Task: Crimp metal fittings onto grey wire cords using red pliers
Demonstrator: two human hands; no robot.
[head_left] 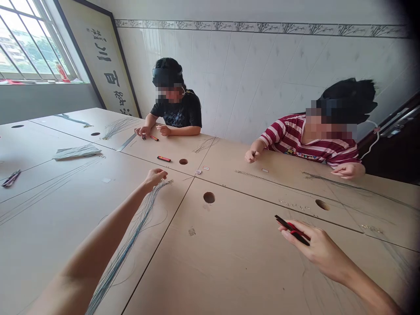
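Observation:
My left hand point(156, 178) reaches over the table beside the knotted tip of a bundle of thin grey-blue cords point(139, 223). Its fingers are pinched together, and anything between them is too small to make out. The bundle runs along my left forearm toward me, with gold-coloured bits point(169, 181) at its far end. On the right, my right hand point(316, 245) is closed around a small red-and-black hand tool point(292, 227), which looks like pliers or snips. Its dark tip points up and left, above the tabletop.
Two people sit opposite, one in a black shirt point(183, 109), one in a striped shirt point(285, 131). A red-and-black stick-like item point(164, 159) lies near a table hole point(183, 162). More cords point(278, 181), a ruler point(127, 142) and scissors-like tools point(12, 178) lie about.

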